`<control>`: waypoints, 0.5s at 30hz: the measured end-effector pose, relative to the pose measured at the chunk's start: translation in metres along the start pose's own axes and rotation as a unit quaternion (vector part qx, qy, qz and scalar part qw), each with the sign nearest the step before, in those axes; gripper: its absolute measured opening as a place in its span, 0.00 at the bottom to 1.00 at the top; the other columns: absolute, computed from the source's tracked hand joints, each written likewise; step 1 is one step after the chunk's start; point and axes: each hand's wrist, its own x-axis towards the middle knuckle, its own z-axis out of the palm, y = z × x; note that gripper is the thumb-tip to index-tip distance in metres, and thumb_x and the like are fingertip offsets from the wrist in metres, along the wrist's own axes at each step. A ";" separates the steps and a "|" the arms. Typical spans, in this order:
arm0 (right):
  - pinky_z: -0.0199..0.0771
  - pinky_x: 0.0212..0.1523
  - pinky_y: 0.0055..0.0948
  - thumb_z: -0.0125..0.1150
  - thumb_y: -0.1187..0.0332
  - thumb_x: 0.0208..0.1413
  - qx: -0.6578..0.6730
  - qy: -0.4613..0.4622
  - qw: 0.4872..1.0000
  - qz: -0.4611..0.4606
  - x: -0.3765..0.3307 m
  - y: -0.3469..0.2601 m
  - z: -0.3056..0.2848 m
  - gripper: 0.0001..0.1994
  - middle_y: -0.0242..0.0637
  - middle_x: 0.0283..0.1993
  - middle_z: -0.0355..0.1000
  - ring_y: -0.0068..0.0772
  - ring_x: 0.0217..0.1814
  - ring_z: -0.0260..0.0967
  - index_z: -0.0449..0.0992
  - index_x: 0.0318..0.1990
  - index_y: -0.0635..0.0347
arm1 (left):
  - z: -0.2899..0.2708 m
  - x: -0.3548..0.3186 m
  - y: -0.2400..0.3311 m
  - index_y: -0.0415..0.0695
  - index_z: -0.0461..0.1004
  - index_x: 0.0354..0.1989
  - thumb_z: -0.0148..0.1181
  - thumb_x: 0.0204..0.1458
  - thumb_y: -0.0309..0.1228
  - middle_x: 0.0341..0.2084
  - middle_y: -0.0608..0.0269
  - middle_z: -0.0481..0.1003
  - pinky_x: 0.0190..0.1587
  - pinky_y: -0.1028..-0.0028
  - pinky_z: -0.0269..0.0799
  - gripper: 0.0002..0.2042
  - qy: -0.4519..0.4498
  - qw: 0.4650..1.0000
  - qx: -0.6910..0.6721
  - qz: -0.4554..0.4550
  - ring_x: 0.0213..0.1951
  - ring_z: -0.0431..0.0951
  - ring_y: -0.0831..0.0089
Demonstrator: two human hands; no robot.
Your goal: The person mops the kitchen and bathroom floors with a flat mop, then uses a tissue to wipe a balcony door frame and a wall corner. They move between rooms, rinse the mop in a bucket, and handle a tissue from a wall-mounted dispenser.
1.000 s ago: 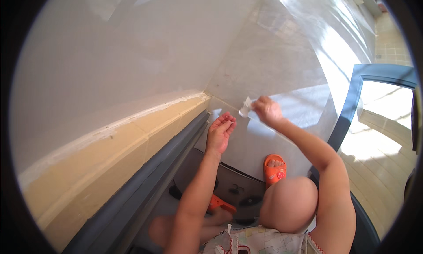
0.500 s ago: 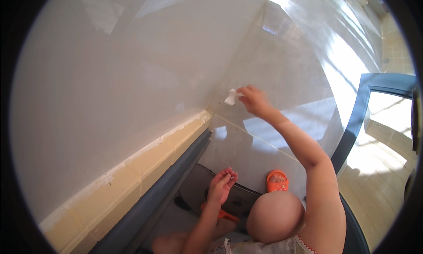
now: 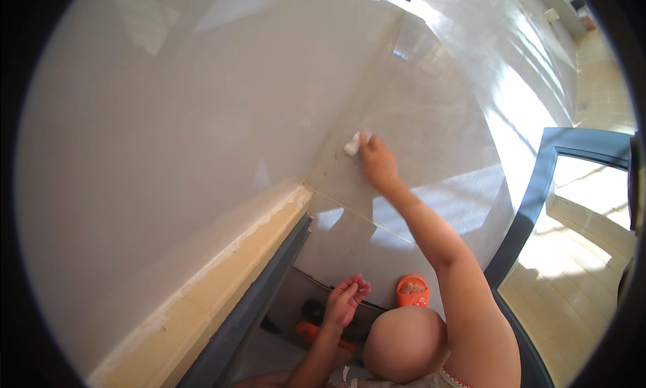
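My right hand (image 3: pixel 378 163), at the end of an outstretched arm, pinches a crumpled white tissue (image 3: pixel 351 146). The tissue is at the grey floor (image 3: pixel 431 112) close to where it meets the wall; a few small dark marks lie near it. Whether it presses on the floor is hard to tell. Lower down, my left hand (image 3: pixel 346 302) is held up in front of my knee, thumb against curled fingers. Anything between those fingers is too small to make out.
A grey wall (image 3: pixel 168 119) rises on the left. Yellow tiles (image 3: pixel 222 280) and a dark blue frame strip (image 3: pixel 249 300) run along its end. On the right is a blue-framed glass door (image 3: pixel 538 186). My foot wears an orange sandal (image 3: pixel 412 298); a dark mat (image 3: pixel 323 290) lies below.
My right hand has moved slightly left in the view, and the tissue looks more bunched. The left hand has shifted a little right and down, as the view tilted slightly.
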 end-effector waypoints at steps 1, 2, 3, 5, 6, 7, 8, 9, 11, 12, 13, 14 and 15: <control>0.71 0.33 0.38 0.48 0.75 0.50 0.032 -0.028 0.999 -0.034 -0.009 -0.014 -0.001 0.17 0.44 0.38 0.64 0.45 0.36 0.68 0.67 0.50 0.56 | 0.004 -0.002 0.003 0.38 0.69 0.45 0.47 0.56 0.24 0.35 0.57 0.74 0.51 0.65 0.69 0.10 0.007 1.000 0.007 0.001 0.43 0.74 0.63; 0.71 0.33 0.39 0.49 0.75 0.50 0.073 -0.059 0.994 -0.048 -0.011 -0.021 -0.005 0.16 0.44 0.38 0.65 0.45 0.36 0.68 0.69 0.49 0.56 | 0.009 -0.007 0.008 0.38 0.69 0.45 0.48 0.56 0.24 0.35 0.57 0.74 0.51 0.64 0.69 0.10 -0.008 1.000 0.007 0.009 0.44 0.73 0.63; 0.71 0.33 0.39 0.49 0.75 0.51 0.114 -0.089 0.988 -0.061 -0.009 -0.018 -0.014 0.15 0.44 0.38 0.65 0.46 0.36 0.68 0.70 0.48 0.55 | 0.012 -0.015 0.015 0.39 0.69 0.45 0.47 0.56 0.24 0.35 0.58 0.74 0.50 0.64 0.69 0.10 0.017 0.999 -0.004 0.033 0.43 0.73 0.63; 0.70 0.33 0.39 0.49 0.74 0.51 0.167 -0.031 0.985 -0.014 0.016 0.004 -0.034 0.13 0.44 0.36 0.65 0.47 0.35 0.68 0.72 0.45 0.53 | 0.014 -0.047 0.037 0.39 0.69 0.45 0.47 0.56 0.25 0.35 0.59 0.73 0.49 0.64 0.69 0.10 0.018 0.992 -0.051 0.110 0.42 0.74 0.65; 0.69 0.33 0.40 0.50 0.74 0.52 0.182 0.038 0.982 0.041 0.041 0.027 -0.044 0.12 0.44 0.35 0.66 0.47 0.35 0.67 0.74 0.43 0.53 | 0.014 -0.069 0.050 0.39 0.69 0.45 0.47 0.56 0.25 0.35 0.59 0.73 0.48 0.65 0.70 0.10 -0.014 0.982 -0.077 0.171 0.41 0.73 0.65; 0.68 0.32 0.40 0.52 0.74 0.52 0.201 0.137 0.968 0.065 0.066 0.055 -0.054 0.10 0.44 0.34 0.66 0.48 0.33 0.67 0.75 0.41 0.55 | 0.014 -0.091 0.064 0.39 0.70 0.44 0.48 0.56 0.24 0.33 0.59 0.72 0.45 0.66 0.70 0.10 0.032 0.975 -0.102 0.195 0.38 0.72 0.67; 0.67 0.32 0.39 0.53 0.74 0.52 0.168 0.204 0.961 0.077 0.089 0.083 -0.065 0.09 0.44 0.33 0.66 0.48 0.33 0.67 0.75 0.41 0.55 | 0.015 -0.111 0.077 0.38 0.70 0.44 0.49 0.55 0.24 0.30 0.59 0.71 0.41 0.68 0.71 0.09 0.022 0.963 -0.124 0.237 0.35 0.71 0.68; 0.67 0.32 0.38 0.53 0.73 0.52 0.104 0.233 0.961 0.110 0.110 0.111 -0.073 0.10 0.45 0.32 0.66 0.47 0.33 0.67 0.76 0.41 0.55 | 0.017 -0.133 0.086 0.39 0.69 0.40 0.47 0.57 0.25 0.27 0.61 0.70 0.38 0.70 0.69 0.06 0.116 0.953 -0.127 0.249 0.31 0.69 0.69; 0.68 0.36 0.38 0.51 0.73 0.52 0.058 0.229 0.952 0.195 0.145 0.153 -0.081 0.12 0.46 0.35 0.66 0.47 0.36 0.67 0.75 0.43 0.56 | 0.024 -0.160 0.104 0.40 0.68 0.35 0.45 0.58 0.26 0.25 0.62 0.68 0.35 0.72 0.66 0.05 0.196 0.939 -0.090 0.267 0.29 0.67 0.70; 0.68 0.39 0.38 0.50 0.74 0.51 0.044 0.218 0.943 0.247 0.157 0.165 -0.082 0.13 0.48 0.36 0.67 0.48 0.37 0.67 0.75 0.44 0.56 | 0.030 -0.169 0.111 0.40 0.68 0.35 0.45 0.58 0.25 0.26 0.62 0.68 0.36 0.72 0.66 0.05 0.201 0.940 -0.050 0.271 0.30 0.67 0.70; 0.68 0.41 0.38 0.50 0.74 0.51 0.036 0.204 0.949 0.239 0.166 0.170 -0.081 0.14 0.48 0.37 0.67 0.48 0.39 0.67 0.75 0.45 0.56 | 0.037 -0.175 0.119 0.40 0.69 0.35 0.44 0.59 0.25 0.26 0.61 0.68 0.37 0.73 0.66 0.06 0.206 0.939 -0.009 0.276 0.32 0.67 0.71; 0.67 0.42 0.38 0.50 0.75 0.50 0.029 0.175 0.953 0.246 0.176 0.171 -0.080 0.14 0.48 0.38 0.67 0.49 0.41 0.67 0.75 0.45 0.56 | 0.042 -0.177 0.121 0.40 0.69 0.35 0.44 0.59 0.25 0.27 0.61 0.68 0.38 0.73 0.65 0.06 0.196 0.940 0.044 0.276 0.33 0.67 0.71; 0.67 0.44 0.38 0.50 0.75 0.50 0.021 0.137 0.954 0.266 0.181 0.166 -0.076 0.15 0.48 0.38 0.66 0.49 0.42 0.67 0.75 0.46 0.56 | 0.048 -0.176 0.123 0.40 0.69 0.35 0.45 0.58 0.25 0.28 0.62 0.68 0.39 0.73 0.65 0.06 0.189 0.937 0.100 0.274 0.33 0.67 0.71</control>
